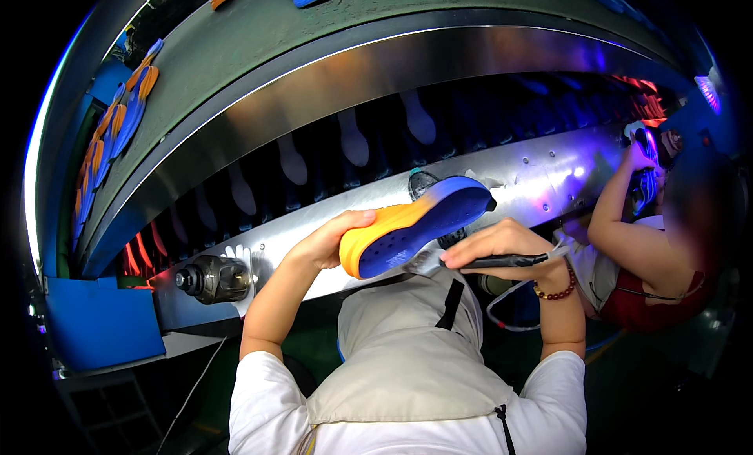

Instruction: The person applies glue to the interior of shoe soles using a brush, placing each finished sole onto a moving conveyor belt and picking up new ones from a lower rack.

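Observation:
My left hand [333, 235] grips the orange heel end of a shoe sole [416, 223], orange at the rim and blue on its face, held tilted in front of a shiny metal machine rail [541, 176]. My right hand [502, 247] is closed around a thin black pen-like tool [498, 260] with a white cable trailing from its rear. The tool's tip points left, just under the sole's blue middle. A bead bracelet [558, 290] is on my right wrist.
Behind the rail, a dark tunnel carries white foot-shaped plates [353, 141]. A round motor [213, 278] sticks out at the left, beside a blue box [102, 325]. Orange and blue soles [118, 121] line the upper left. Another person [651, 251] works at the right.

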A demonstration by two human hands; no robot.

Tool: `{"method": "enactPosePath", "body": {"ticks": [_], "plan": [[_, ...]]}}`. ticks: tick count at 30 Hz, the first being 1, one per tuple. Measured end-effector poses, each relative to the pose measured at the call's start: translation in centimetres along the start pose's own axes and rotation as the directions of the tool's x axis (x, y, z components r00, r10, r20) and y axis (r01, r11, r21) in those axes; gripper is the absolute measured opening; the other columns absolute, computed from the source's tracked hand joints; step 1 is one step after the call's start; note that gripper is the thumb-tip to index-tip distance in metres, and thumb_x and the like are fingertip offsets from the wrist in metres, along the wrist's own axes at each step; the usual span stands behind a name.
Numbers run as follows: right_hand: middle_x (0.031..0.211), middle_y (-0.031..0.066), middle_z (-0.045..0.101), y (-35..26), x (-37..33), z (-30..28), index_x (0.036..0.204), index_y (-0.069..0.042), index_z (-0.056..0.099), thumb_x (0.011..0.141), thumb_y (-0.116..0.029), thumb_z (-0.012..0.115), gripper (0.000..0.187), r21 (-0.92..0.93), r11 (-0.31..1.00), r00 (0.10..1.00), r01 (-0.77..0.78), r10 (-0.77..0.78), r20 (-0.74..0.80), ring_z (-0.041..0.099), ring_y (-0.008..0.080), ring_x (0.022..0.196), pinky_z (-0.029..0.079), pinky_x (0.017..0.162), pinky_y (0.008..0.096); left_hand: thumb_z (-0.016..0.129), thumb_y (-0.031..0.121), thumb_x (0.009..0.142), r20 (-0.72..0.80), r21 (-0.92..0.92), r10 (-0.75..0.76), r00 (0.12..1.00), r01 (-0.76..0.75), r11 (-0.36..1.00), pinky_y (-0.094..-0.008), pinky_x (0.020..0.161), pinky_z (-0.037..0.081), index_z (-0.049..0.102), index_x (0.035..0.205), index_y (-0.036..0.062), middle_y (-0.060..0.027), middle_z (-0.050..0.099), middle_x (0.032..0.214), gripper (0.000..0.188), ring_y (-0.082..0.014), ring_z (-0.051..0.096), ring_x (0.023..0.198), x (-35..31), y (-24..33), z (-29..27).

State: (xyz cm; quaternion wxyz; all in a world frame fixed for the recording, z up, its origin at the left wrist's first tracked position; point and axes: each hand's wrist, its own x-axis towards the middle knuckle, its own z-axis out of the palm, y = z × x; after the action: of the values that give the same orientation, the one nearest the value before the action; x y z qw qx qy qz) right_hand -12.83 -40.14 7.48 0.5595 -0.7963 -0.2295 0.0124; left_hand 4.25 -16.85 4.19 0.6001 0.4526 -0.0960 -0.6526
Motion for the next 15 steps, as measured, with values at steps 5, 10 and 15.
{"method": "enactPosePath", "body": {"ticks": [5, 10, 15], "plan": [[0.096, 0.0147, 0.064, 1.6, -0.3, 0.0, 0.09, 0.001, 0.065, 0.069, 0.003, 0.067, 0.02, 0.081, 0.992, 0.949, -0.1, 0.119, -0.291, 0.062, 0.0234, 0.093, 0.049, 0.082, 0.0322, 0.056, 0.038, 0.08, -0.066, -0.086, 0.027, 0.997, -0.033, 0.996, -0.0303, 0.078, 0.05, 0.047, 0.118, -0.0038, -0.0164, 0.058, 0.105, 0.057, -0.0206, 0.061, 0.088, 0.4, -0.6, -1.4], [0.095, 0.0145, 0.065, 1.3, -1.3, -0.3, 0.091, 0.001, 0.065, 0.071, 0.003, 0.066, 0.02, 0.098, 0.992, 0.991, -0.085, 0.094, -0.095, 0.063, 0.0224, 0.089, 0.049, 0.082, 0.0308, 0.056, 0.04, 0.079, -0.056, -0.083, 0.051, 0.997, -0.056, 0.995, -0.0301, 0.077, 0.049, 0.047, 0.117, -0.0033, -0.0165, 0.059, 0.104, 0.059, -0.0205, 0.061, 0.087, 0.0, -0.8, -2.6], [0.096, 0.0132, 0.065, 3.3, -0.9, 0.2, 0.092, 0.0, 0.065, 0.072, 0.0, 0.067, 0.02, 0.051, 0.997, 0.952, -0.056, 0.069, -0.299, 0.064, 0.0196, 0.085, 0.05, 0.078, 0.0282, 0.053, 0.039, 0.08, -0.001, -0.067, 0.111, 0.994, -0.111, 0.992, -0.0304, 0.081, 0.048, 0.045, 0.119, -0.0051, -0.0162, 0.058, 0.107, 0.059, -0.0204, 0.06, 0.091, -0.1, -0.4, -2.3]]}}
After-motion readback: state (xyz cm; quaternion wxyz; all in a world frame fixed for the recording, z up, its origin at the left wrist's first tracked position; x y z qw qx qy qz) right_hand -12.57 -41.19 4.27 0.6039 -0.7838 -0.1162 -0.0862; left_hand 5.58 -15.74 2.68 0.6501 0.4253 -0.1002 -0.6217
